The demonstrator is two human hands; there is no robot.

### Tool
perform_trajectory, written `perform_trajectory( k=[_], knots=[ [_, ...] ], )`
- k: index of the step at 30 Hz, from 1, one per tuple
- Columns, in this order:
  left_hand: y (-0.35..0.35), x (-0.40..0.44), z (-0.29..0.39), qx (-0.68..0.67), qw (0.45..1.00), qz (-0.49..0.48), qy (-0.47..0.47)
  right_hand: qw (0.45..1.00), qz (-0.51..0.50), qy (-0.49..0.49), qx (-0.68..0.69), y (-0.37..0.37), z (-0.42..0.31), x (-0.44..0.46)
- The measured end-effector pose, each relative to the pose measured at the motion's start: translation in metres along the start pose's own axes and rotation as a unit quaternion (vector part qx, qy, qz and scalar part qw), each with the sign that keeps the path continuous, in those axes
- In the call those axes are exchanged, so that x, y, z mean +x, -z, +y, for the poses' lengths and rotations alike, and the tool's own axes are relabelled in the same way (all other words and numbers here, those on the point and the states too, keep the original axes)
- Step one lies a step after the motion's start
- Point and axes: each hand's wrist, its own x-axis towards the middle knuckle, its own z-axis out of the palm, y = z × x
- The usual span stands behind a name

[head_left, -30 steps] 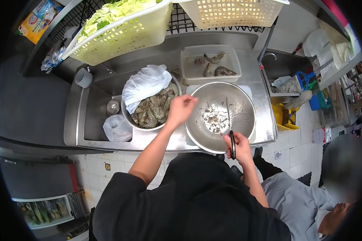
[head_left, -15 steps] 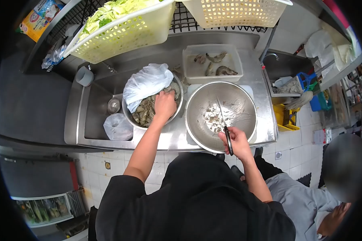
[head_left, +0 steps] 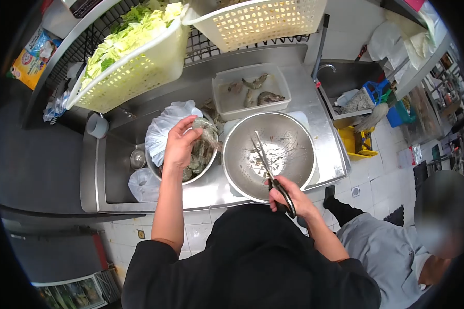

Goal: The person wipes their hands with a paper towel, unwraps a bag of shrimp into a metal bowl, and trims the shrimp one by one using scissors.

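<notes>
Pinched in my left hand [head_left: 181, 144] is a grey shrimp [head_left: 207, 133], held above a metal bowl of shrimp [head_left: 197, 164] partly covered by a white plastic bag [head_left: 170, 122]. My right hand [head_left: 290, 198] grips black-handled scissors [head_left: 265, 162], their blades slightly apart over a large metal bowl [head_left: 232, 172] with small dark scraps at its bottom. Behind that bowl, a clear plastic tub [head_left: 222, 105] holds several shrimp. A few more shrimp lie on the counter between the tub and the left bowl.
A basket of cut greens [head_left: 134, 77] and a cream basket [head_left: 258, 26] stand on the rack above. The sink [head_left: 119, 177] at left holds a small metal bowl and a plastic bag. A person in grey [head_left: 381, 252] is at the lower right.
My left hand went into the shrimp bowl and has come up holding a shrimp. The scissors are spread wider and tilt up to the left. The whole view has shifted.
</notes>
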Motion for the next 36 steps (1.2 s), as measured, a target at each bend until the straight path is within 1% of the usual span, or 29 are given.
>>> perform_trajectory(
  k=[1, 2, 4, 5, 6, 8, 9, 10, 11, 12, 14, 16, 18, 20, 21, 25, 27, 28, 29, 30, 31, 32, 34, 36],
  knots=[
    [-0.008, -0.002, -0.006, -0.108, 0.992, -0.021, 0.063, 1.0, -0.019, -0.004, 0.014, -0.001, -0.001, -0.001],
    [-0.015, -0.004, -0.014, -0.111, 0.991, -0.026, 0.068, 1.0, -0.011, -0.008, 0.015, -0.003, -0.002, -0.002],
    [-0.037, -0.003, -0.028, -0.178, 0.979, -0.04, 0.093, 0.998, -0.032, -0.012, 0.046, -0.007, -0.006, -0.006],
    [-0.057, -0.01, -0.022, -0.174, 0.981, -0.025, 0.079, 0.999, -0.027, 0.0, 0.03, -0.009, -0.01, -0.008],
    [-0.069, -0.014, -0.021, -0.178, 0.98, -0.039, 0.083, 1.0, -0.02, 0.002, 0.02, -0.009, -0.008, -0.009],
    [-0.089, -0.023, -0.024, -0.114, 0.993, 0.004, 0.009, 0.999, -0.013, -0.015, 0.027, -0.008, -0.013, -0.012],
    [-0.093, -0.026, -0.024, -0.095, 0.995, -0.01, -0.009, 0.999, -0.007, -0.018, 0.031, -0.01, -0.012, -0.013],
    [-0.097, -0.028, -0.024, -0.095, 0.995, -0.012, -0.007, 0.996, 0.0, -0.039, 0.078, -0.011, -0.011, -0.012],
    [-0.1, -0.03, -0.023, -0.064, 0.997, -0.031, -0.01, 0.99, 0.006, -0.061, 0.125, -0.011, -0.01, -0.011],
    [-0.103, -0.032, -0.024, -0.032, 0.998, -0.051, -0.013, 0.99, 0.009, -0.061, 0.126, -0.01, -0.008, -0.008],
    [-0.108, -0.037, -0.024, -0.028, 0.997, -0.068, -0.012, 0.994, 0.021, -0.056, 0.094, -0.007, -0.004, -0.003],
    [-0.111, -0.041, -0.019, 0.075, 0.984, -0.15, -0.065, 0.996, 0.029, -0.042, 0.078, -0.006, -0.01, 0.0],
    [-0.111, -0.041, -0.025, 0.092, 0.98, -0.16, -0.08, 0.993, 0.065, -0.044, 0.083, -0.004, -0.008, 0.004],
    [-0.112, -0.042, -0.025, 0.167, 0.967, -0.165, -0.096, 0.99, 0.083, -0.046, 0.106, -0.002, -0.011, 0.005],
    [-0.113, -0.043, -0.022, 0.163, 0.972, -0.152, -0.077, 0.991, 0.083, -0.056, 0.091, 0.0, -0.013, 0.005],
    [-0.112, -0.042, -0.037, 0.15, 0.974, -0.15, -0.074, 0.989, 0.091, -0.096, 0.07, 0.011, -0.001, 0.0],
    [-0.109, -0.04, -0.061, 0.075, 0.99, -0.115, -0.018, 0.99, 0.097, -0.081, 0.067, 0.011, 0.001, -0.003],
    [-0.109, -0.04, -0.07, 0.075, 0.99, -0.114, -0.019, 0.99, 0.105, -0.066, 0.063, 0.011, 0.002, -0.004],
    [-0.112, -0.041, -0.074, -0.093, 0.987, -0.085, 0.098, 0.99, 0.103, -0.066, 0.063, 0.01, 0.003, -0.005],
    [-0.114, -0.043, -0.077, -0.258, 0.942, -0.052, 0.209, 0.99, 0.116, -0.067, 0.033, 0.009, 0.004, -0.005],
    [-0.115, -0.046, -0.079, -0.297, 0.924, -0.057, 0.235, 0.989, 0.128, -0.068, 0.002, 0.009, 0.005, -0.004],
    [-0.119, -0.048, -0.081, -0.296, 0.924, -0.056, 0.234, 0.99, 0.127, -0.067, 0.003, 0.007, 0.005, -0.003],
    [-0.128, -0.055, -0.086, -0.341, 0.907, -0.045, 0.241, 0.976, 0.154, -0.044, -0.144, 0.002, 0.007, 0.0],
    [-0.14, -0.063, -0.08, -0.34, 0.908, -0.048, 0.239, 0.972, 0.163, -0.041, -0.165, -0.005, 0.007, 0.003]
  ],
)
